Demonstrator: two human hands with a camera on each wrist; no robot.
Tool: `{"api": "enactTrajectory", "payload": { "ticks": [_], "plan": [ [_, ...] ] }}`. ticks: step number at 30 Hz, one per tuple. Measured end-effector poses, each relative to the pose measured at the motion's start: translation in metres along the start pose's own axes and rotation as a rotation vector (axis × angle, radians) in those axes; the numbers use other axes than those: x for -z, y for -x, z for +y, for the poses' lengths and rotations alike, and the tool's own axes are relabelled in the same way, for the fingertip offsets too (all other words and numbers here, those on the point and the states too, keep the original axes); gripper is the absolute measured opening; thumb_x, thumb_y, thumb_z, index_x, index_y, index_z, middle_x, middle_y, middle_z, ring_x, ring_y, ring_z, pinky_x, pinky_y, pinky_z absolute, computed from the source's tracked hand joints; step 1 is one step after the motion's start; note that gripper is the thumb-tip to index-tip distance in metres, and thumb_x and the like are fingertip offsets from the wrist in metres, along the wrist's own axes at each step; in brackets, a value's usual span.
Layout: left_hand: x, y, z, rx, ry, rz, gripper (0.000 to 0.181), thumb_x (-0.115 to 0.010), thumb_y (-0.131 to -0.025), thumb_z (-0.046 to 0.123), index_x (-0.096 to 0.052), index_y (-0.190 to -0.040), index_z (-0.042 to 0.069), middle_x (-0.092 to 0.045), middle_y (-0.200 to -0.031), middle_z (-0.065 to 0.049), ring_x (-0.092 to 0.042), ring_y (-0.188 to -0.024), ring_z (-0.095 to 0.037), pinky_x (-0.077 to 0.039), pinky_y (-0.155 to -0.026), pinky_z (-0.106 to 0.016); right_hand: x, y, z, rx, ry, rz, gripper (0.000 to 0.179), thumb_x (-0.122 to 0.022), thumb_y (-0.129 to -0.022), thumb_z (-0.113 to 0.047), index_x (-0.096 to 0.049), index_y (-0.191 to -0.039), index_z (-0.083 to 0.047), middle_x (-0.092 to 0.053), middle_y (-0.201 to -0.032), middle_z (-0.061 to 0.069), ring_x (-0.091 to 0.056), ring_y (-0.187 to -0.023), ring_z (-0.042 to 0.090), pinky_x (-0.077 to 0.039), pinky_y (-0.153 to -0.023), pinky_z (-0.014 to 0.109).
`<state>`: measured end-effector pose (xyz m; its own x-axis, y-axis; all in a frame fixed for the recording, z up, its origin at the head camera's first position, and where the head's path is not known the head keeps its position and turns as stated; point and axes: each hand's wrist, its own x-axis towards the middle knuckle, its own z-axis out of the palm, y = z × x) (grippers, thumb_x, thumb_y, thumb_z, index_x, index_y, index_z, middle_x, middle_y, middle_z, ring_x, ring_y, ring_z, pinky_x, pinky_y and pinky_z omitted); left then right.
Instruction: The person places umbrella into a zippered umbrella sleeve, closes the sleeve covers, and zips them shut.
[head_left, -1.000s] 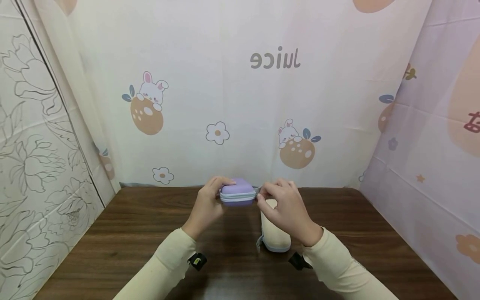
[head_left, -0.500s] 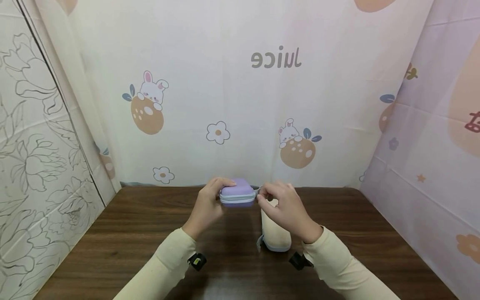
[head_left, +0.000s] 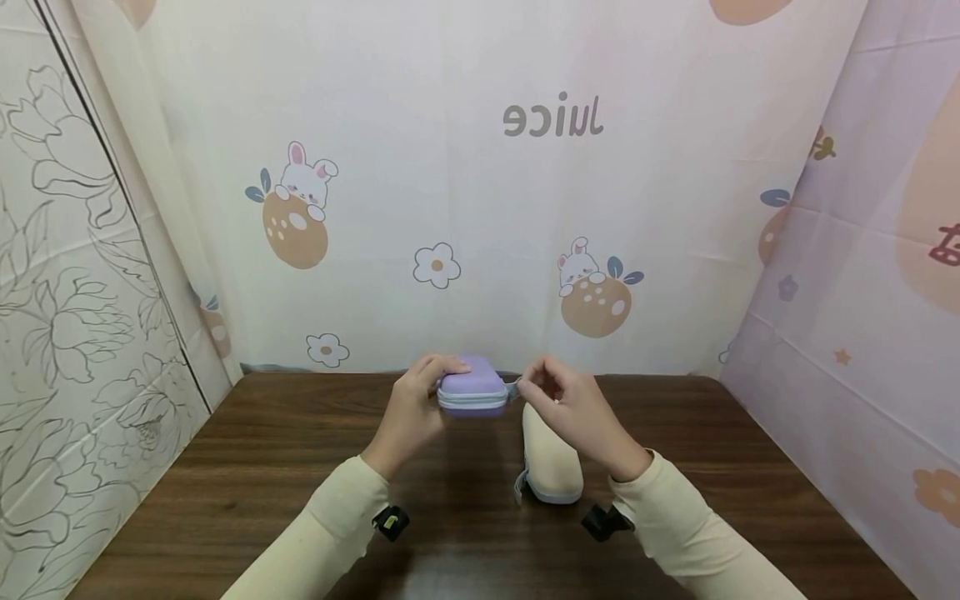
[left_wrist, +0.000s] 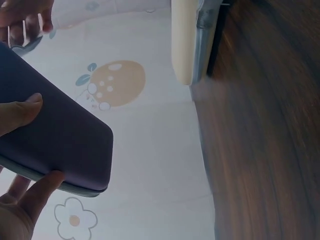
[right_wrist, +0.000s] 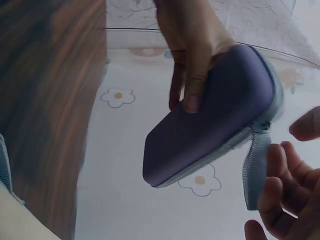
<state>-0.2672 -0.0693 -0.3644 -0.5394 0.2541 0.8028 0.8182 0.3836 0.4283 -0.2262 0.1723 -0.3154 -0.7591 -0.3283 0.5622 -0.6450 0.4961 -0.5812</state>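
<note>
In the head view my left hand [head_left: 414,406] grips a small purple zip case [head_left: 474,379] above the table, thumb on top. Its pale blue zip seems closed all along the side that shows. A grey-blue strap [right_wrist: 256,170] sticks out from the case's right end. Beside that strap is my right hand [head_left: 573,408]; the right wrist view shows its fingers [right_wrist: 272,195] bent loosely at the strap's edge, the thumb apart. On the table below the right hand stands a cream zip case [head_left: 553,462] with a grey-blue pull tab, its far end partly covered.
Dark wood table [head_left: 285,492] lies under both hands. A white printed curtain [head_left: 450,167] hangs behind it, with more patterned cloth on the left and right. Black straps with cameras sit at both wrists.
My right hand has shifted slightly right, away from the purple case, and more of the strap shows. The left hand and purple case have barely moved; the cream case stays in place.
</note>
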Motion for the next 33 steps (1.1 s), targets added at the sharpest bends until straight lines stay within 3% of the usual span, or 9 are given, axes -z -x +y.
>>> {"api": "enactTrajectory", "payload": {
  "ticks": [6,9,14,16,20,26,33],
  "plan": [
    [0.000,0.002,-0.003,-0.024,0.016,0.002,0.064,-0.081,-0.063,-0.024,-0.065,-0.111,0.015,-0.062,-0.115,-0.004,-0.060,-0.120,-0.027,-0.053,-0.093,-0.035,0.006,-0.005,0.002,-0.042,-0.015,0.046,0.007,-0.061,-0.101,-0.016,-0.063,-0.094,-0.018,-0.054,-0.072,-0.002,-0.044,-0.057,0.015,-0.038,-0.053,0.027],
    [0.000,0.002,-0.004,-0.040,0.011,0.007,0.064,-0.078,-0.063,-0.026,-0.065,-0.111,0.015,-0.063,-0.116,-0.003,-0.060,-0.121,-0.028,-0.050,-0.098,-0.034,0.008,-0.007,0.004,-0.110,-0.074,0.041,0.008,-0.060,-0.102,-0.017,-0.064,-0.095,-0.014,-0.053,-0.072,0.001,-0.045,-0.058,0.015,-0.039,-0.053,0.026],
    [0.000,0.002,-0.004,-0.060,0.009,0.030,0.066,-0.074,-0.062,-0.029,-0.066,-0.112,0.014,-0.063,-0.119,-0.003,-0.059,-0.123,-0.028,-0.045,-0.103,-0.031,0.011,-0.010,0.008,-0.339,-0.375,0.009,0.017,-0.055,-0.103,-0.024,-0.059,-0.098,-0.008,-0.046,-0.071,0.001,-0.040,-0.056,0.014,-0.039,-0.053,0.026],
    [0.000,0.002,-0.003,-0.073,0.016,0.040,0.066,-0.076,-0.061,-0.029,-0.067,-0.112,0.013,-0.063,-0.120,-0.004,-0.059,-0.123,-0.029,-0.045,-0.103,-0.031,0.012,-0.011,0.010,-0.393,-0.473,-0.009,0.019,-0.053,-0.103,-0.023,-0.057,-0.098,-0.005,-0.044,-0.071,0.002,-0.038,-0.056,0.014,-0.040,-0.053,0.026],
    [0.000,0.004,-0.002,-0.121,0.016,0.052,0.067,-0.081,-0.059,-0.027,-0.066,-0.111,0.013,-0.063,-0.121,-0.006,-0.058,-0.124,-0.033,-0.045,-0.103,-0.033,0.008,-0.013,0.018,-0.457,-0.569,-0.108,0.025,-0.053,-0.104,-0.027,-0.055,-0.107,-0.001,-0.051,-0.078,0.005,-0.048,-0.063,0.015,-0.047,-0.056,0.027],
    [-0.003,0.006,0.001,-0.208,-0.021,0.052,0.068,-0.089,-0.059,-0.016,-0.064,-0.113,0.015,-0.062,-0.123,-0.008,-0.057,-0.124,-0.035,-0.047,-0.102,-0.037,-0.005,-0.013,0.026,-0.536,-0.659,-0.302,0.055,-0.049,-0.105,-0.042,-0.042,-0.138,0.002,-0.063,-0.106,0.017,-0.061,-0.078,0.022,-0.054,-0.065,0.030],
    [-0.006,0.009,0.003,-0.220,-0.026,0.031,0.068,-0.089,-0.059,-0.017,-0.065,-0.114,0.017,-0.062,-0.124,-0.006,-0.055,-0.126,-0.032,-0.046,-0.103,-0.039,-0.015,-0.010,0.019,-0.537,-0.765,-0.409,0.056,-0.041,-0.107,-0.046,-0.041,-0.143,-0.003,-0.063,-0.098,0.013,-0.060,-0.069,0.021,-0.056,-0.060,0.030]
  ]
}}
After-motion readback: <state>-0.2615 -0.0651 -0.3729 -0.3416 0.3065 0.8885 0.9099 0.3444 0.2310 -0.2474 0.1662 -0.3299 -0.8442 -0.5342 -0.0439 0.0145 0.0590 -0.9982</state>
